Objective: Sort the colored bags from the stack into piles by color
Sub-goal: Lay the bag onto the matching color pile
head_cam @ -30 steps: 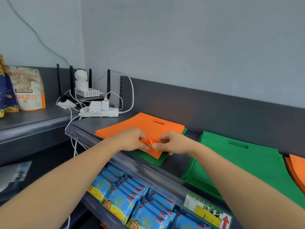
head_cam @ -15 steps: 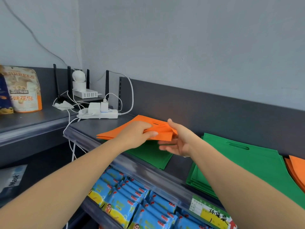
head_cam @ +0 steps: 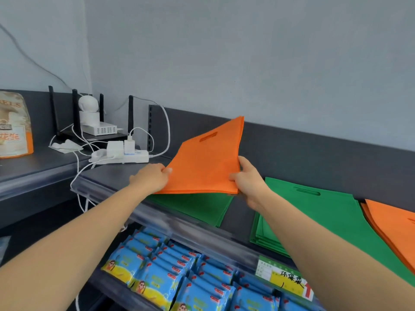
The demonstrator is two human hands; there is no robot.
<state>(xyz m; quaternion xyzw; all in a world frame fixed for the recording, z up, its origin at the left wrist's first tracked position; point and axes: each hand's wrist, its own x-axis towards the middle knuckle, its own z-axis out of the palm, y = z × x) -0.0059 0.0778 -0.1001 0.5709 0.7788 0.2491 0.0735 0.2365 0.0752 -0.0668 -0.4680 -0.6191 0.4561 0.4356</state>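
Head view, and I judge myself partway through: my left hand (head_cam: 155, 178) and right hand (head_cam: 249, 180) each pinch a side of the orange bags (head_cam: 206, 167), tilted up above the leftover green bags (head_cam: 197, 207) just left of the green pile (head_cam: 332, 212), whose far side holds the orange pile (head_cam: 395, 223).

Tilted orange bags (head_cam: 206, 167) raised above green stack (head_cam: 197, 207); green pile (head_cam: 336, 212), orange pile (head_cam: 395, 223) at right.
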